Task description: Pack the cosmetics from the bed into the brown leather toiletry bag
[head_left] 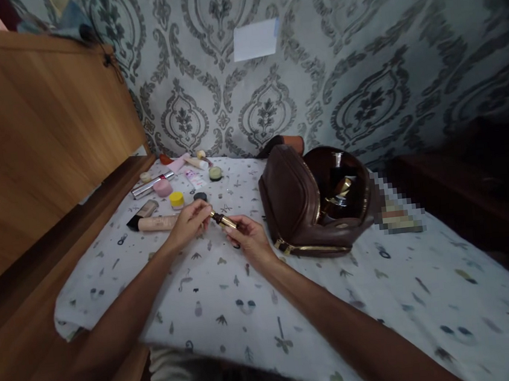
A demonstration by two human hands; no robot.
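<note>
In the middle of the head view, a small gold-and-dark tube that looks like a lipstick (224,220) is held between both hands above the cloth. My left hand (192,220) pinches its upper left end with the fingertips. Closed round its lower right end is my right hand (251,239). Just beyond my left hand sit a dark round pot (200,197) and a yellow-lidded jar (176,199). A beige squeeze tube (155,224) with a black cap lies partly behind the left wrist. To the right of my right hand stands an unzipped brown leather bag (289,199) with cosmetics inside.
Farther back on the patterned cloth (231,314) lie a silver tube (151,186), a pink round case (162,188), a green-topped jar (215,173) and several other cosmetics. A wooden cabinet (44,140) borders the left side, with a papered wall behind.
</note>
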